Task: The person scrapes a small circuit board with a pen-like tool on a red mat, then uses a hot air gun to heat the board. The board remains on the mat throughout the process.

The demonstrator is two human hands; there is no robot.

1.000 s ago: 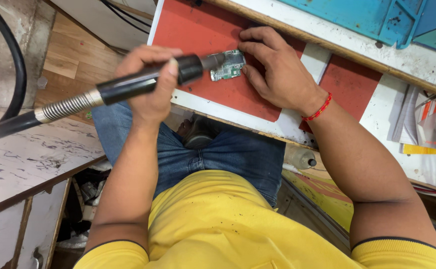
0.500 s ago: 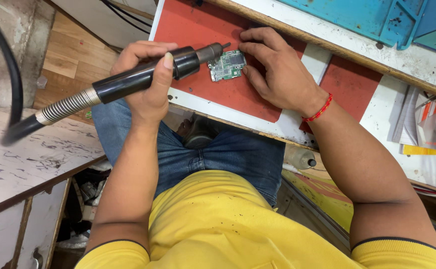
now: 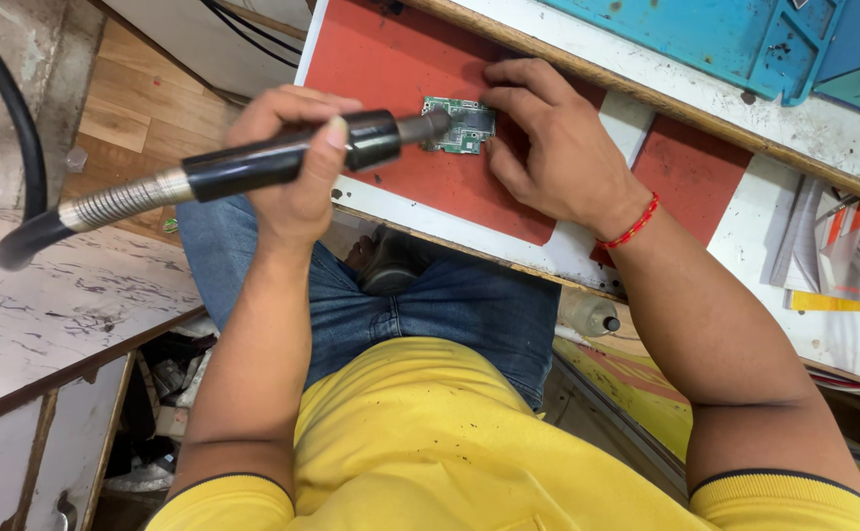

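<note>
My left hand (image 3: pixel 292 192) is wrapped around a black rotary tool handpiece (image 3: pixel 253 165) with a sprung metal collar and a flexible black shaft (image 3: pixel 27 241) trailing left. The tool's tip touches the left edge of a small green circuit board (image 3: pixel 467 128). The board lies on a red mat (image 3: pixel 390 69) on the white bench. My right hand (image 3: pixel 558 147), with a red thread bracelet at the wrist, presses its fingers on the board's right and upper edges and holds it down.
A blue work mat (image 3: pixel 735 39) lies at the far side of the bench. Papers and small tools (image 3: pixel 833 246) sit at the right. A marbled white surface (image 3: pixel 56 315) is at my left, and a small bottle (image 3: pixel 587 317) lies under the bench edge.
The tool's tip lifted above the board half a second ago and has come back down to the board's left edge. The shaft swung with it. My right hand stayed on the board.
</note>
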